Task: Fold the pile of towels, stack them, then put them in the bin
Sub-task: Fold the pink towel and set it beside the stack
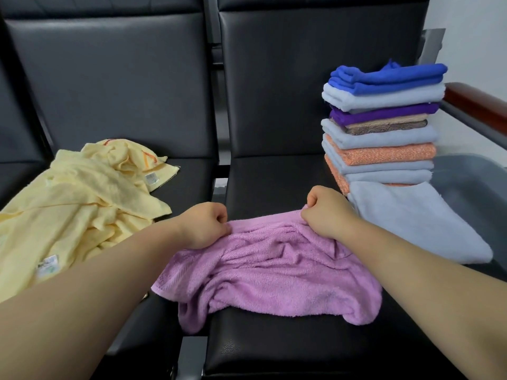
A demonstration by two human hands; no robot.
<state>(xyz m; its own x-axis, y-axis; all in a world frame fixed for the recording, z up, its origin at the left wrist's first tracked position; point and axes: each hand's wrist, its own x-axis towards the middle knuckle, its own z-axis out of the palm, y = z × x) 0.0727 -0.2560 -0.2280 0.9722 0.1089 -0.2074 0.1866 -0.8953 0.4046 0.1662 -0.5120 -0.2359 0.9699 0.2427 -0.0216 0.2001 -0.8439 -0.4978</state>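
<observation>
On the left seat of the black bench (pixel 274 176) lies a loose heap of pale yellow towels (pixel 68 204), rumpled and unfolded, with small white labels showing. Just right of it, the left hand (pixel 205 226) has its grip curled tight, pinching the far edge of a lilac towel (pixel 274 275). That towel sprawls crumpled over the middle seat, thick and fluffy, its near edge drooping over the front of the cushion. The right hand (pixel 326 212) pinches the same far edge, its grip bunched in a fist. Beside it, on the same seat, stands a tall stack of folded towels (pixel 381 133): light blue, orange, brown, purple and royal blue on top. Beyond the stack sits a grey bin (pixel 466 182), below a wooden armrest (pixel 477 105).
</observation>
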